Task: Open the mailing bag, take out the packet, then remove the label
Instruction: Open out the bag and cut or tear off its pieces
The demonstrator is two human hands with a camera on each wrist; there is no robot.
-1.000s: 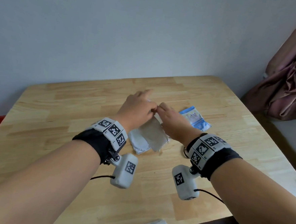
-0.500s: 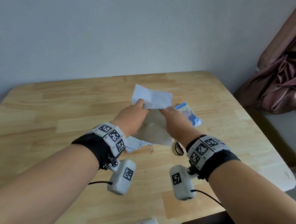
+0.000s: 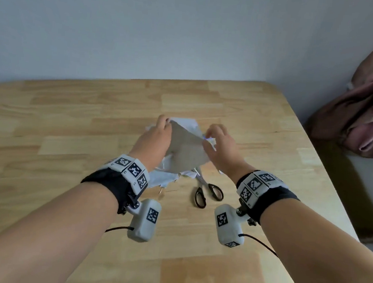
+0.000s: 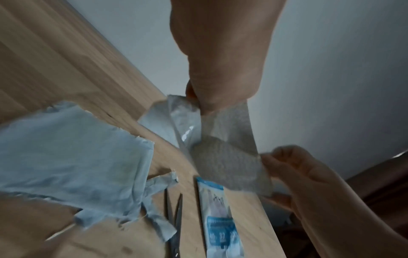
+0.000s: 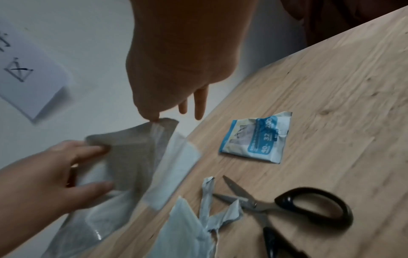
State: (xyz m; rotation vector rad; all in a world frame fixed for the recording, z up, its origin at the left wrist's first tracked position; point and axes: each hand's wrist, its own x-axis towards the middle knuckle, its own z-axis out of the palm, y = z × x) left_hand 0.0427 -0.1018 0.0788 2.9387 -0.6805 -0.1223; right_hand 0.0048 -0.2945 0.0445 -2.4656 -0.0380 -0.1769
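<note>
Wooden tabletop [image 3: 71,133]: carries everything.
Mailing bag [image 4: 66,165]: cut open, lying flat.
Label [image 4: 229,157]: apparently peeled free, held aloft.
Packet [image 5: 253,139]: out, lying apart.
Left hand [image 3: 154,139]: grip pinches label.
Right hand [image 3: 220,143]: grip pinches label's opposite edge.
Remaining: seemingly nothing.

Bare forearms, black wristbands [image 3: 110,180], white blocks with black square markers, hanging white camera pods [image 3: 144,220], thin black cables
</note>
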